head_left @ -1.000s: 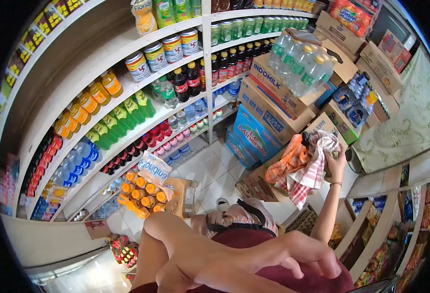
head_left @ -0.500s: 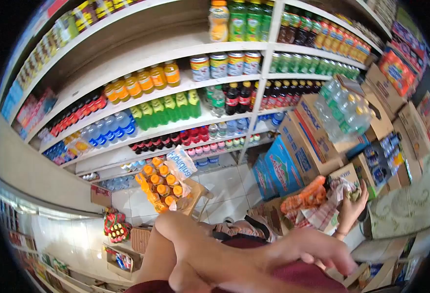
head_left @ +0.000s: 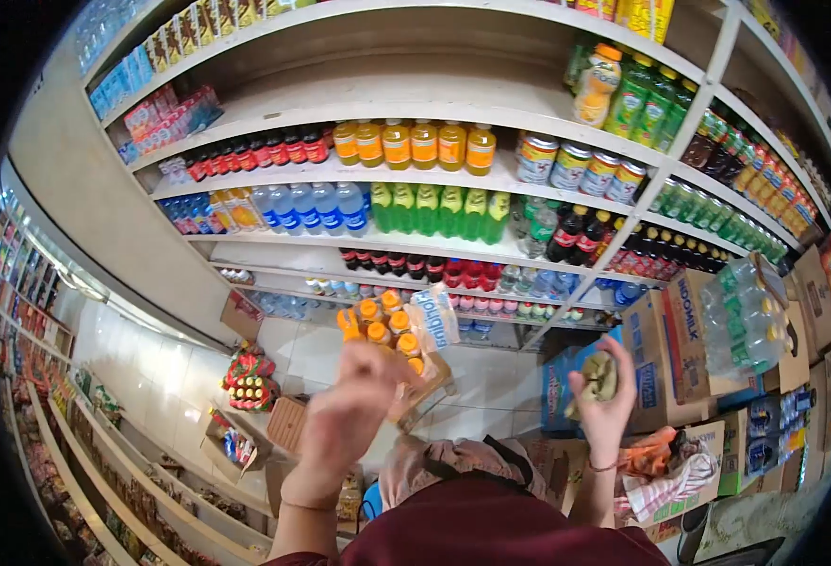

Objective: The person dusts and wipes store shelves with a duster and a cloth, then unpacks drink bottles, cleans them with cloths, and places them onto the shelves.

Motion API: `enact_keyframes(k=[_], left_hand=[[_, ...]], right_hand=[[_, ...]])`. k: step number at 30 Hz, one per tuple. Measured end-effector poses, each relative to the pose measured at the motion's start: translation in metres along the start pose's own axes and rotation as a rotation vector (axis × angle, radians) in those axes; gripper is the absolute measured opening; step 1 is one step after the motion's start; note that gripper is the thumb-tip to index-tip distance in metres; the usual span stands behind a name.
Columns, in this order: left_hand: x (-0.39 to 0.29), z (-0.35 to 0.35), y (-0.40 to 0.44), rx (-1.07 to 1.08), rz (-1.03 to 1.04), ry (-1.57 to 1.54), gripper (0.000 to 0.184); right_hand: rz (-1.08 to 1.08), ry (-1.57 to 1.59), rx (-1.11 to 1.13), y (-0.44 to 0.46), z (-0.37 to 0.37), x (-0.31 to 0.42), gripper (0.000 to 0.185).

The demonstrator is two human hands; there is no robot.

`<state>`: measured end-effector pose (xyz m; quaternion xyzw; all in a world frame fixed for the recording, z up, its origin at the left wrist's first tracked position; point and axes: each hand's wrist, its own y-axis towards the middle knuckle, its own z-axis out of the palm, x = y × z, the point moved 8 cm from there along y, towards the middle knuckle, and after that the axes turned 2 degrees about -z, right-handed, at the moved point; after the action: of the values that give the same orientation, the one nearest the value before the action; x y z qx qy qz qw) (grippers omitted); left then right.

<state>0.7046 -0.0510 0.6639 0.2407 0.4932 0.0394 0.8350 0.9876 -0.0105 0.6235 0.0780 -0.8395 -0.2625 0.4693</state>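
On the far left, a red-and-green bundle (head_left: 249,379) sits on the floor below the cabinet wall. Going right, pink cartons (head_left: 178,113) stand at the near end of the upper shelf (head_left: 387,92); from there a long run of white board reaches the yogurt-drink bottle (head_left: 598,83) at its other end, giving wide sideways room along the front lip. The rows beneath it are well filled, so there is little room between bottles there.

The left hand (head_left: 351,407) hangs in front of the stool (head_left: 432,379), fingers bent and blurred; I can't tell whether it holds anything or touches the orange-capped bottles (head_left: 398,323) behind it. Those bottles stand grouped on the stool, off the shelf, with their plastic wrapper (head_left: 435,315) loose at one side.

Floor tiles (head_left: 491,391) separate the stool from the stacked cartons (head_left: 644,363). In front of the cartons, the right hand (head_left: 614,394) is raised, its fingers curled around the olive cloth (head_left: 593,385). So the cloth is picked up and in the air, not laid against any shelf; whether any board has been wiped, I can't judge. The cartons crowd that hand's outer side, and checked cloths (head_left: 681,479) lie below it, on the right; the freer way looks to be leftward.
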Motion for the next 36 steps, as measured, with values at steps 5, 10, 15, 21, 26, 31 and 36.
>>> enact_keyframes(k=[5, 10, 15, 21, 26, 31, 36], left_hand=[[0.071, -0.034, -0.017, -0.004, -0.177, 0.788, 0.054], [0.132, -0.087, -0.065, -0.115, -0.143, 0.963, 0.061], [0.159, -0.187, -0.138, -0.865, -0.559, 0.051, 0.034], [0.15, -0.203, -0.156, -0.957, -0.344, -0.858, 0.054], [0.134, -0.212, -0.153, -0.884, -0.344, -0.763, 0.051], [0.161, -0.257, -0.18, -1.001, -0.479, -0.412, 0.044], [0.167, -0.279, -0.181, -1.121, -0.537, -0.22, 0.037]], right_hand=[[0.579, 0.941, 0.462, -0.038, 0.147, 0.002, 0.046], [0.633, 1.147, 0.961, -0.099, 0.255, -0.011, 0.035], [0.524, 0.885, 0.965, -0.103, 0.325, -0.087, 0.056], [-0.203, -0.252, 0.918, -0.127, 0.367, -0.143, 0.059], [-0.229, -0.387, 0.903, -0.131, 0.384, -0.154, 0.053], [-0.306, -0.416, 0.902, -0.119, 0.379, -0.146, 0.044], [-0.279, -0.251, 0.844, -0.118, 0.371, -0.155, 0.045]])
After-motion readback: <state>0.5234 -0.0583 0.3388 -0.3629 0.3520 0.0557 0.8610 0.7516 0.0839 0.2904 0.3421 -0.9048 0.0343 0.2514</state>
